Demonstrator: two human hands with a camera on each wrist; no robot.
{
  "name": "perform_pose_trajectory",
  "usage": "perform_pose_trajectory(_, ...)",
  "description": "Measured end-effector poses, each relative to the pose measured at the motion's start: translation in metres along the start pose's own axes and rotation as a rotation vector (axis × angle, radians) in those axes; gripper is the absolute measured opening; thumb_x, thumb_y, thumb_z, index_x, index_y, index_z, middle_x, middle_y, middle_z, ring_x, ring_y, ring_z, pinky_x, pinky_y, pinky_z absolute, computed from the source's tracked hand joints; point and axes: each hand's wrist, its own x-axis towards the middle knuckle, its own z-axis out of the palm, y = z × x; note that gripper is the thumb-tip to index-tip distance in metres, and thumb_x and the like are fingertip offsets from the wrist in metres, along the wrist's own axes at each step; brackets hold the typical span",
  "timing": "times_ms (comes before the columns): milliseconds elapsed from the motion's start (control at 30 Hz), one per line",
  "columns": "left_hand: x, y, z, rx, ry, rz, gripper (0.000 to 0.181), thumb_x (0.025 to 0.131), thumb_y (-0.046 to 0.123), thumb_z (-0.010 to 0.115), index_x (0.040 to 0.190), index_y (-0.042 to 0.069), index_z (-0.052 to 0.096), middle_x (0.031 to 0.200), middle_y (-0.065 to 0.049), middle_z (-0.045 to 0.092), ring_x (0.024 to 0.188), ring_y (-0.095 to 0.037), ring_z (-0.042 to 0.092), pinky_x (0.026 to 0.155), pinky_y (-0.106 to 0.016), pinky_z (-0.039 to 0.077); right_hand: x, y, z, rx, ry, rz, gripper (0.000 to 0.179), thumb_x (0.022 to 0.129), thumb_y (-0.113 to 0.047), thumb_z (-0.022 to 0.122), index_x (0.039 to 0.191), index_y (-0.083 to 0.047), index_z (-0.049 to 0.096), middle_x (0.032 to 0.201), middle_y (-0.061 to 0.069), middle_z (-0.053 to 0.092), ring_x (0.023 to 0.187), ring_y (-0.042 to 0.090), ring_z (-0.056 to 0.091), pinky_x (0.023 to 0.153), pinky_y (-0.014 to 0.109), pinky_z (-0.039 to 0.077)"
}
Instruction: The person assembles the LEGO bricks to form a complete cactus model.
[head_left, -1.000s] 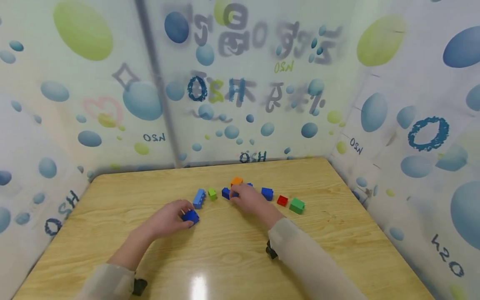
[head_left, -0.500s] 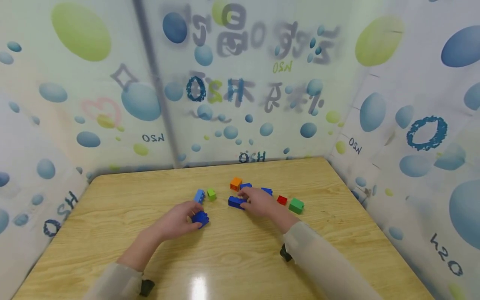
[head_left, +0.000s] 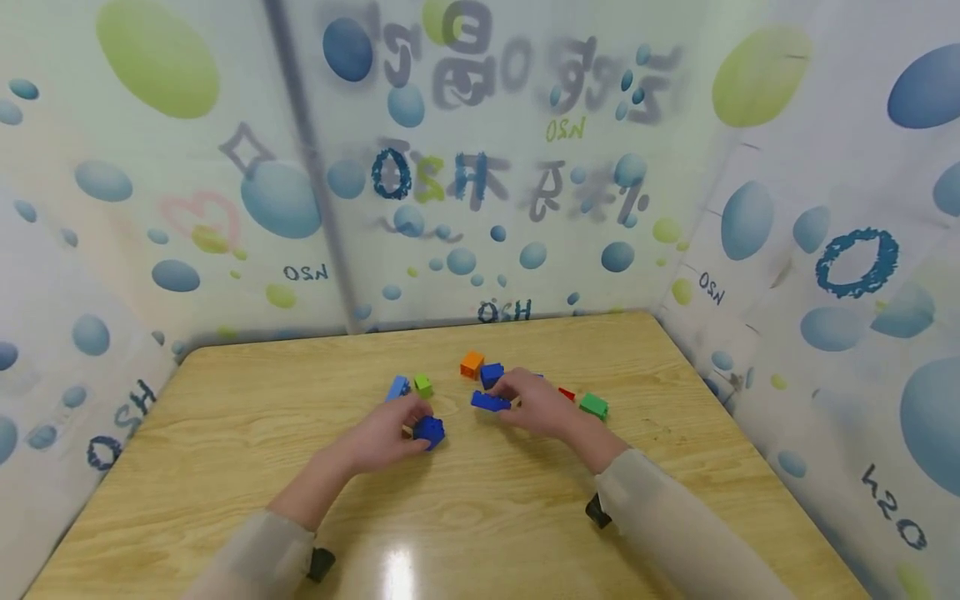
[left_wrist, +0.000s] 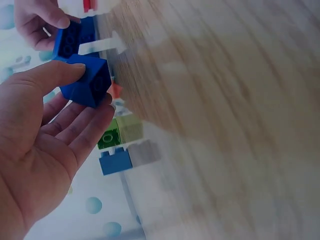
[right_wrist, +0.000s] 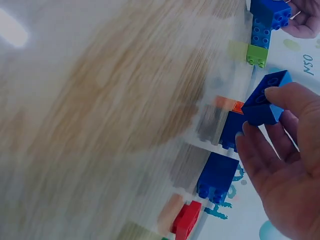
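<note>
Between thumb and fingers, my left hand [head_left: 386,435] pinches a blocky dark blue toy brick [head_left: 429,432]; the left wrist view shows the thumb on the near face of this brick [left_wrist: 92,82]. My right hand [head_left: 542,405] pinches a longer dark blue brick [head_left: 489,402] by one end. Hollow rings show on the underside of that brick [right_wrist: 266,98] in the right wrist view. Both bricks appear raised off the table, apart from each other, the left hand's one nearer the front. Behind the right hand sits another blue brick [head_left: 491,376]; one more blue brick [right_wrist: 218,172] is mostly hidden in the head view.
Along the back of the wooden table [head_left: 465,517] lie a light blue brick [head_left: 398,387], a lime green brick [head_left: 423,386], an orange brick [head_left: 472,364], a red brick [head_left: 567,393] and a green brick [head_left: 594,406]. Patterned curtains [head_left: 480,250] surround the table's back and sides.
My left hand has moved right with its blue brick, towards the other hand. My right hand has drawn back and right from the row, bringing the longer blue brick with it.
</note>
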Motion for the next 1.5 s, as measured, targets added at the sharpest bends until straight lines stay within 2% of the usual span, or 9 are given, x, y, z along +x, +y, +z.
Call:
perform_pose_trajectory(233,0.011,0.008,0.008,-0.001,-0.013,-0.004,0.035,0.098,0.016,0.083,0.128,0.01,0.066,0.126,-0.007,0.075,0.121,-0.028,0.07,0.107,-0.052,0.059,-0.008,0.008,-0.001,0.024,-0.003,0.028,0.024,0.101,-0.018,0.081,0.121,-0.019,0.067,0.131,0.001,0.07,0.124,0.024,0.067,0.105,0.045,0.06)
perform_pose_trajectory(633,0.025,0.013,0.019,-0.069,0.01,-0.035,0.036,0.096,0.012,0.085,0.126,0.01,0.065,0.12,-0.007,0.074,0.112,-0.023,0.07,0.1,-0.046,0.062,-0.023,0.009,-0.009,0.118,-0.006,-0.044,0.017,0.107,-0.019,0.074,0.123,-0.019,0.067,0.128,0.0,0.072,0.119,0.021,0.069,0.1,0.042,0.062)
perform_pose_trajectory(867,0.04,-0.016,0.033,-0.086,0.002,0.007,0.04,0.097,0.021,0.086,0.127,0.01,0.062,0.118,-0.008,0.075,0.107,-0.021,0.071,0.093,-0.037,0.063,-0.023,0.005,-0.006,0.156,-0.012,-0.102,0.016,0.107,-0.016,0.073,0.123,-0.015,0.069,0.13,0.004,0.071,0.123,0.025,0.069,0.107,0.048,0.06)
perform_pose_trajectory(933,0.041,-0.016,0.035,-0.094,0.0,0.009,0.041,0.097,0.021,0.086,0.127,0.009,0.061,0.118,-0.01,0.075,0.106,-0.022,0.071,0.092,-0.039,0.063,-0.023,0.002,-0.005,0.17,-0.017,-0.118,0.017,0.107,-0.015,0.073,0.124,-0.015,0.069,0.132,0.005,0.07,0.125,0.027,0.068,0.109,0.049,0.06)
perform_pose_trajectory(967,0.039,-0.01,0.032,-0.103,-0.001,-0.009,0.041,0.096,0.021,0.087,0.126,0.01,0.062,0.118,-0.008,0.075,0.107,-0.021,0.071,0.094,-0.04,0.063,-0.023,0.0,-0.004,0.178,-0.021,-0.127,0.019,0.107,-0.014,0.072,0.126,-0.014,0.069,0.133,0.006,0.07,0.127,0.028,0.068,0.11,0.05,0.059)
perform_pose_trajectory(1100,0.042,-0.009,0.035,-0.13,-0.007,-0.048,0.042,0.095,0.019,0.089,0.126,0.012,0.062,0.12,-0.007,0.075,0.111,-0.022,0.071,0.098,-0.044,0.062,-0.021,-0.003,-0.001,0.169,-0.031,-0.167,0.031,0.107,-0.014,0.073,0.138,-0.014,0.069,0.141,0.006,0.071,0.132,0.029,0.067,0.11,0.049,0.06)
perform_pose_trajectory(1200,0.051,-0.026,0.043,-0.144,-0.013,-0.059,0.045,0.094,0.023,0.09,0.128,0.016,0.061,0.123,-0.004,0.074,0.113,-0.02,0.07,0.1,-0.045,0.061,-0.019,-0.003,0.002,0.156,-0.045,-0.186,0.038,0.107,-0.015,0.073,0.145,-0.014,0.068,0.146,0.006,0.071,0.136,0.028,0.066,0.11,0.048,0.06)
perform_pose_trajectory(1333,0.065,-0.053,0.056,-0.119,-0.017,-0.029,0.047,0.093,0.029,0.091,0.128,0.021,0.06,0.123,0.001,0.073,0.114,-0.018,0.069,0.101,-0.047,0.061,-0.016,-0.002,0.004,0.149,-0.057,-0.197,0.039,0.108,-0.016,0.073,0.146,-0.015,0.069,0.147,0.005,0.07,0.136,0.028,0.065,0.11,0.047,0.06)
perform_pose_trajectory(1500,0.07,-0.061,0.062,-0.118,-0.011,-0.025,0.046,0.092,0.027,0.092,0.126,0.025,0.06,0.12,0.004,0.073,0.113,-0.017,0.07,0.103,-0.05,0.06,-0.014,-0.003,0.005,0.148,-0.066,-0.194,0.037,0.107,-0.017,0.073,0.144,-0.015,0.071,0.145,0.004,0.07,0.135,0.027,0.065,0.111,0.048,0.06)
